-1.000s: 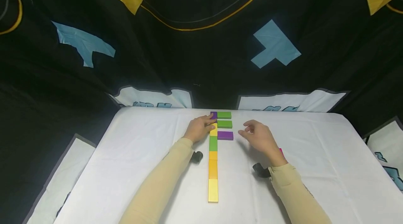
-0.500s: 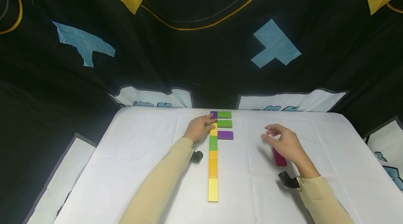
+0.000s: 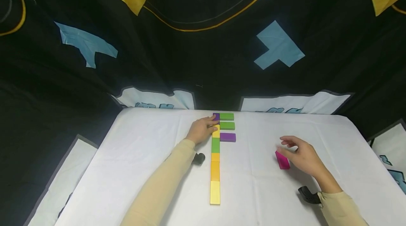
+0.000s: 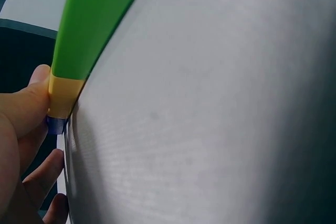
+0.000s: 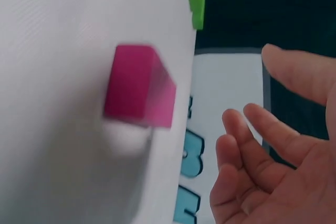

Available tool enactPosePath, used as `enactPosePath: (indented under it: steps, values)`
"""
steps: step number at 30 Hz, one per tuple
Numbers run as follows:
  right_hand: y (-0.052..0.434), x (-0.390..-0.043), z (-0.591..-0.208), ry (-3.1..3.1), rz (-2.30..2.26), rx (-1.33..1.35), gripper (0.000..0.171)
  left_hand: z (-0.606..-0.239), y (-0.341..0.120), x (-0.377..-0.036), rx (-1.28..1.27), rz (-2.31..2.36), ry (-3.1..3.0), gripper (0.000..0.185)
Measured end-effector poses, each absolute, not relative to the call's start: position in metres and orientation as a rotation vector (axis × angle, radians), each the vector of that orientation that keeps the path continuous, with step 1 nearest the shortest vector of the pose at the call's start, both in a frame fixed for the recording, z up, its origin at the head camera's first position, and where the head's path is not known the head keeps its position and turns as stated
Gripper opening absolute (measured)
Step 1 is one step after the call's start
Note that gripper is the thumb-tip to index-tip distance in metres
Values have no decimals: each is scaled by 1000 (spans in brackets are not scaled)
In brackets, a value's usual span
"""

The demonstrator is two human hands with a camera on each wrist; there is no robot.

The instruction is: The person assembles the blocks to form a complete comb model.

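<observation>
A straight column of coloured blocks (image 3: 215, 157) runs down the middle of the white table (image 3: 142, 155), from a purple one at the far end to a yellow block (image 3: 214, 192) at the near end. Two green blocks (image 3: 226, 121) and a purple block (image 3: 227, 137) lie against its right side. My left hand (image 3: 211, 123) rests against the column's far end. In the left wrist view its thumb (image 4: 23, 106) presses a yellow block (image 4: 65, 95) beside a green one (image 4: 94, 19). My right hand (image 3: 287, 146) hovers with spread fingers (image 5: 262, 129) just right of a magenta block (image 3: 282, 160) (image 5: 139, 93), apart from it.
A black backdrop with yellow and blue shapes (image 3: 277, 44) hangs behind the table's far edge. Black wrist mounts sit under my left forearm (image 3: 198, 158) and right forearm (image 3: 309, 195). White cloth spreads to both sides of the column.
My right hand has moved right and nearer, from beside the purple side block to the magenta block. The left hand and the column have stayed put.
</observation>
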State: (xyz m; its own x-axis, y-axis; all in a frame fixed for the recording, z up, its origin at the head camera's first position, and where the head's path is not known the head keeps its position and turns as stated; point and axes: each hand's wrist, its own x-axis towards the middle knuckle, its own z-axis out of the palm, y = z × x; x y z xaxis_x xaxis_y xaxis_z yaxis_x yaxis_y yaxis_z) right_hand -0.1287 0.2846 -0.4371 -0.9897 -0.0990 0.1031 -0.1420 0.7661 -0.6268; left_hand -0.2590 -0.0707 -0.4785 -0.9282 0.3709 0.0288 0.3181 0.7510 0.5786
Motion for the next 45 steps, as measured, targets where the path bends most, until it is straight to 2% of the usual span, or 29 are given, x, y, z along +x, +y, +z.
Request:
enactPosePath:
  steps: [25, 33, 45]
  values:
    - [308, -121, -458, -3063, 987, 349, 65, -480, -71, -263, 540, 922, 2848, 41]
    - [303, -117, -460, -3071, 927, 283, 67, -478, -70, -260, 575, 935, 2851, 40]
    - [286, -108, -458, -3099, 616, 39, 75, -478, -72, -256, 555, 941, 2857, 40]
